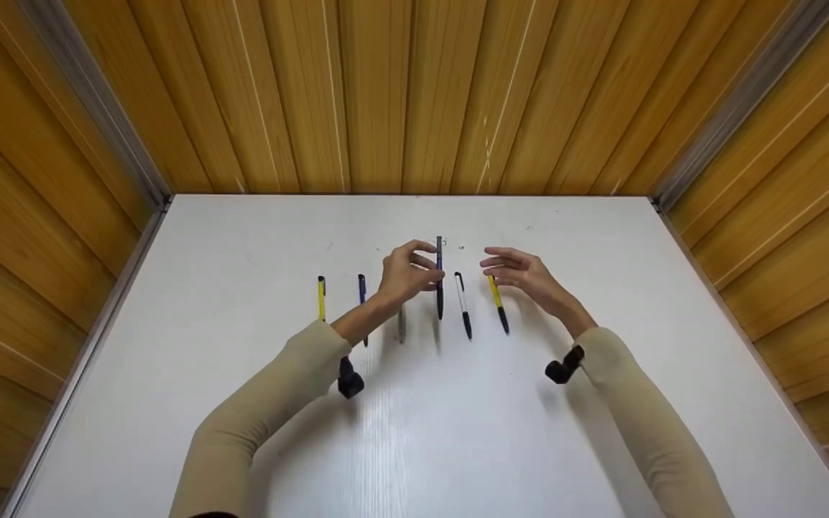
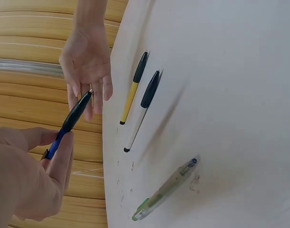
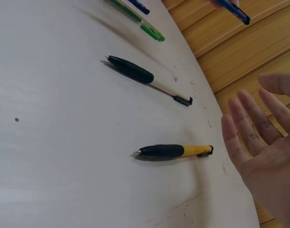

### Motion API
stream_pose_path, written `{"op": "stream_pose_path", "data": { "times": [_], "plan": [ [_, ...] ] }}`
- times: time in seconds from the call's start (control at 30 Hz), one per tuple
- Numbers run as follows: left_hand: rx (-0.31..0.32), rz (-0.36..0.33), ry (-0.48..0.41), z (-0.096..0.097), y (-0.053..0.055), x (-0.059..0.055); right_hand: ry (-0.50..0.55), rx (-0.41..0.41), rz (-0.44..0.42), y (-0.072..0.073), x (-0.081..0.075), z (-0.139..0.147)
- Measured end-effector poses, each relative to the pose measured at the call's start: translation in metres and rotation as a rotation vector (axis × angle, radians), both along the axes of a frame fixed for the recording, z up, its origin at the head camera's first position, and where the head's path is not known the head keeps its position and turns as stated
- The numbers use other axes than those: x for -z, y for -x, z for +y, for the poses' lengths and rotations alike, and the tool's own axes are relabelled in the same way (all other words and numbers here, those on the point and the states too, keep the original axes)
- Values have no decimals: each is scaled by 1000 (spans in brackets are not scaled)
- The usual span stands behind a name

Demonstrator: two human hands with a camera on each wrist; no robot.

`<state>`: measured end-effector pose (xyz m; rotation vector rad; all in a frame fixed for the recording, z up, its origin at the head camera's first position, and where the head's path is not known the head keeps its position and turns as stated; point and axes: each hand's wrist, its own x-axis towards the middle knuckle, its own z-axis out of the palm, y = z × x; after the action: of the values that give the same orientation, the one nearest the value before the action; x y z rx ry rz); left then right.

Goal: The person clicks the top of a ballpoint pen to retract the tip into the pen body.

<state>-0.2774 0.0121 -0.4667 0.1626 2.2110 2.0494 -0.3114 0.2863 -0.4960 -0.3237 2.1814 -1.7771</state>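
Note:
My left hand (image 1: 406, 273) pinches a blue pen with a black grip (image 1: 440, 288) between thumb and fingers, raised above the table with its tip pointing down. In the left wrist view the same blue pen (image 2: 73, 118) slants across, its tip overlapping the other hand. My right hand (image 1: 519, 275) holds nothing; its fingers are relaxed and spread over the top end of a yellow pen (image 1: 499, 306). Between the hands lies a white pen with a black grip (image 3: 145, 78). A clear pen with green parts (image 2: 166, 190) lies beneath the left hand.
Left of the hands lie another yellow pen (image 1: 322, 296) and another blue pen (image 1: 362, 288), both partly hidden by the left forearm. The white table (image 1: 443, 446) is bounded by wood-patterned walls (image 1: 386, 93) at the back and sides.

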Motion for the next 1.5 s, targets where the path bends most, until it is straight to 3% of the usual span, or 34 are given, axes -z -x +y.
{"op": "stream_pose_path", "data": {
  "times": [0.17, 0.4, 0.57, 0.97, 1.2, 1.5],
  "plan": [
    [20, -12, -54, -16, -6, 3, -21, -36, 38, -2, -7, -11],
    [11, -36, -165, -36, -13, 17, -10, -100, 64, -7, -13, -30],
    [1, -31, -167, -42, -16, 21, -29, -130, 98, -10, -11, -45],
    [75, -49, -235, -38, -20, 24, -31, -196, 239, -25, -9, -80],
    [93, -95, -263, -34, -22, 23, -55, -182, 327, -33, -9, -94],
    [126, -71, -278, -30, -26, 21, -115, -166, 357, -37, -6, -102]
  ]
}}
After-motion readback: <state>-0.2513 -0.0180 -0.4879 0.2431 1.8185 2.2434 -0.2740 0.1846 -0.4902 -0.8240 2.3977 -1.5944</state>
